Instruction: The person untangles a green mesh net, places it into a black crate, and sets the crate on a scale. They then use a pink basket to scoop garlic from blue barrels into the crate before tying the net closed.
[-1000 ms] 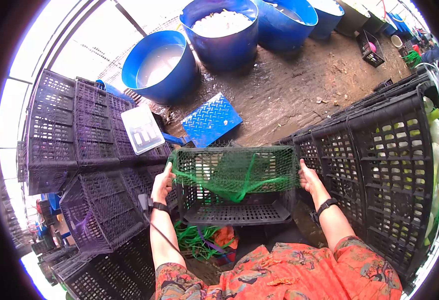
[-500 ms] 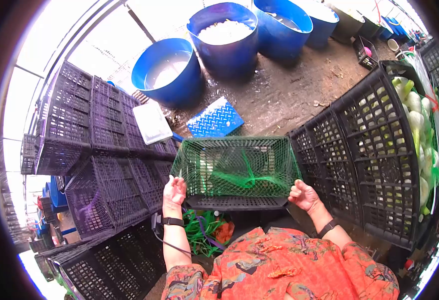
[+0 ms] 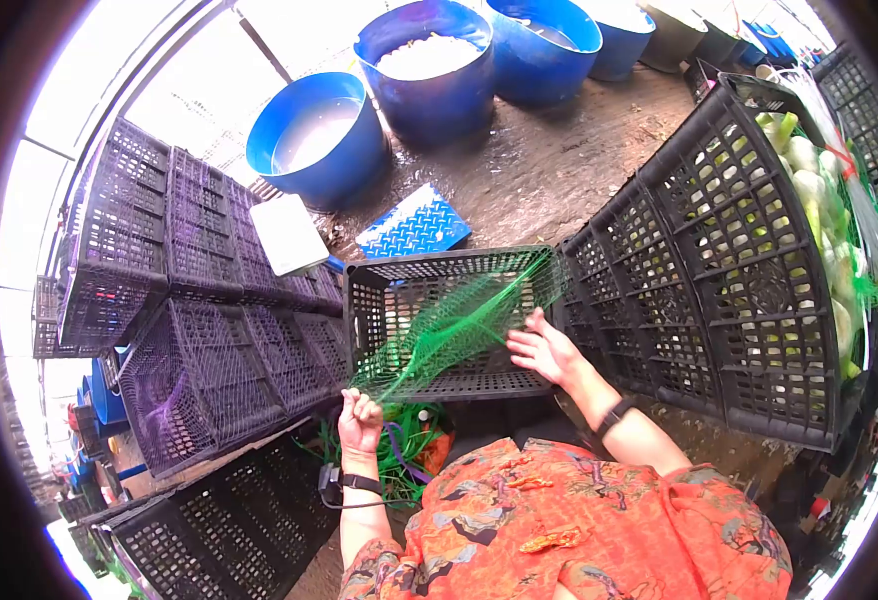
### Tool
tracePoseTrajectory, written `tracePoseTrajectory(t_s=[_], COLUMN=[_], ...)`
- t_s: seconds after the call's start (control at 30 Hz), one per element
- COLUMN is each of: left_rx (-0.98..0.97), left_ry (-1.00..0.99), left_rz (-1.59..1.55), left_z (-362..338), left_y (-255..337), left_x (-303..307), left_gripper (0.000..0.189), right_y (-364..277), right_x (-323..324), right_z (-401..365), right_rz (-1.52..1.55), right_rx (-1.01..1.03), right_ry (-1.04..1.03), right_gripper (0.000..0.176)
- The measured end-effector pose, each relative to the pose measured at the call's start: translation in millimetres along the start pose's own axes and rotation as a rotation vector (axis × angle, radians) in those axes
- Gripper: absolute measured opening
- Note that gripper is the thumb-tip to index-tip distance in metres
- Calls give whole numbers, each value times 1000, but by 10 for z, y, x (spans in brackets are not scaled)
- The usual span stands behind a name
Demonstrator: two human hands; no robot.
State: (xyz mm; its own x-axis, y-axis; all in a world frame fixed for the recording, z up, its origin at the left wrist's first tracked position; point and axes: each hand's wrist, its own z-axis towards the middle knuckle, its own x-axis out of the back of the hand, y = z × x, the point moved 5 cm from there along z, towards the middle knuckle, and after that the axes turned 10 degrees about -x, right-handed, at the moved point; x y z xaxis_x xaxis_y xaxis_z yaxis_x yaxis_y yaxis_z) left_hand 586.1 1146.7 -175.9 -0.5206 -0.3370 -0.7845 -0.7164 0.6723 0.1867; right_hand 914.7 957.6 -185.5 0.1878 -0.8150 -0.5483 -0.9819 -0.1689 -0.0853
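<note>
A black plastic crate [image 3: 379, 300] lies on its side in front of me, its open face toward me. A green net [image 3: 459, 318] stretches diagonally across that opening from the top right corner down to my left hand [image 3: 361, 420]. My left hand is closed on the gathered lower end of the net, below the crate's near rim. My right hand [image 3: 545, 350] is spread with fingers apart, resting on the net by the crate's right side.
Stacked black crates [image 3: 199, 300] lean at the left. Crates filled with pale vegetables [image 3: 749, 270] stand at the right. Blue tubs [image 3: 314, 135] hold water and white produce at the back. A blue scale platform [image 3: 414, 225] and white display lie on the wet floor. Green strings [image 3: 414, 450] pile below.
The net was spread flat over the crate's opening; now my left hand has pulled it down and bunched it into a diagonal band. My right hand moved left onto the net.
</note>
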Motion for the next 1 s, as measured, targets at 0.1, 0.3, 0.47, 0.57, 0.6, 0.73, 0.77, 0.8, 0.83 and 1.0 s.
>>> tracePoseTrajectory(t_s=[0.1, 0.3, 0.47, 0.57, 0.6, 0.73, 0.77, 0.8, 0.83, 1.0], left_rx=[-90, -396, -408, -505, -520, -335, -290, -303, -314, -359], left_ry=[8, 76, 157, 430, 570, 548, 548, 536, 535, 438], left_rz=[178, 429, 979, 964, 921, 786, 705, 652, 630, 614], left_z=[53, 260, 136, 248, 236, 301, 374, 436, 472, 820], left_y=[138, 787, 773, 827, 792, 592, 554, 556, 565, 678], left_x=[148, 168, 255, 919, 1036, 1052, 1119, 1169, 1144, 1268], left_gripper=[33, 36, 54, 32, 29, 22, 27, 26, 26, 21], right_y=[-151, -77, 169, 212, 236, 400, 431, 439, 416, 121], right_x=[-249, 38, 353, 417, 453, 672, 824, 966, 1073, 1318], right_z=[356, -158, -478, -574, -601, -705, -675, -616, -542, 25], right_rz=[133, -116, -314, -355, -358, -485, -410, -335, -324, -286], right_rx=[104, 137, 94, 188, 183, -9, 21, 53, 85, 226], right_ry=[-92, -25, 68, 166, 169, 228, 223, 216, 267, 468], right_gripper=[28, 26, 21, 15, 15, 35, 41, 46, 53, 57])
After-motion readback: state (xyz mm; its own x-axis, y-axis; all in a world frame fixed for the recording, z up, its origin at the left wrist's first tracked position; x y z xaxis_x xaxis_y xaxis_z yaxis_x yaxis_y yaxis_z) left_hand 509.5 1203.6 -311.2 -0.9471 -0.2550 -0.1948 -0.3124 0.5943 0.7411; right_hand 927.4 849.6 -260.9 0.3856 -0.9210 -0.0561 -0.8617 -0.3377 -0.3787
